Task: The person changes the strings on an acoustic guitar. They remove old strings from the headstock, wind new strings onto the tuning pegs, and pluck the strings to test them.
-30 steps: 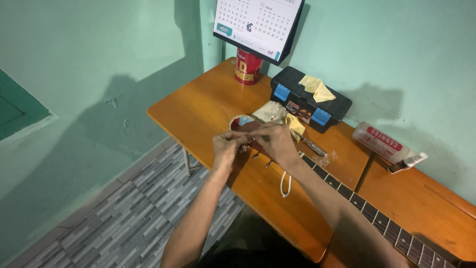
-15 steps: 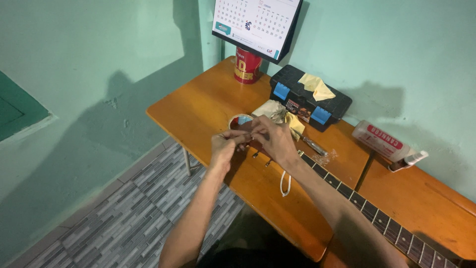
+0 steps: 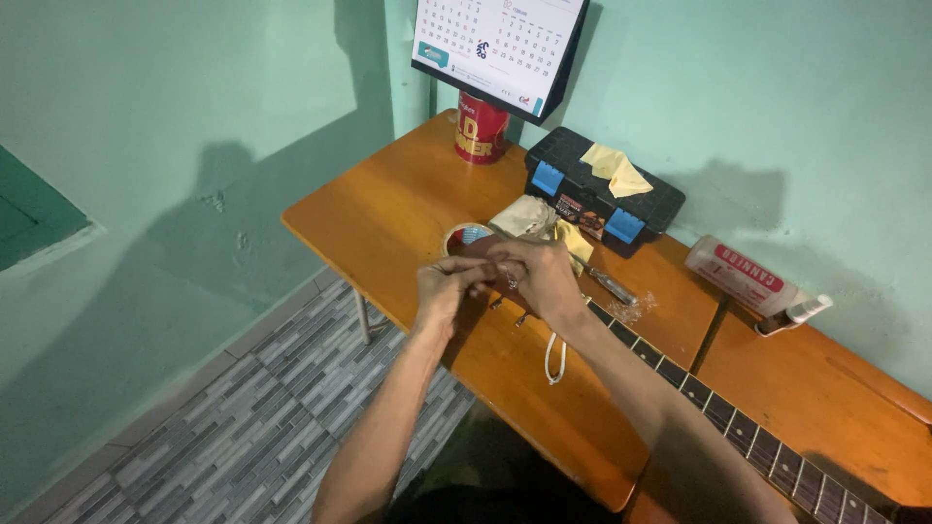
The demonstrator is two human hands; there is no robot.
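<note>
We see pale green walls filling the upper frame, shadows cast across them. An orange wooden table stands against the corner, and grey patterned floor tiles fill the lower left.

We are counting two hands at 6 o'clock: left hand, right hand | one guitar at 4 | one red can, one calendar at 12 | one black toolbox at 1 | one tube at 3 | two tables

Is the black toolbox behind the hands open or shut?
Shut: the black toolbox has its lid lying flat, both blue latches down over the front, and a yellow cloth resting on top.
</note>
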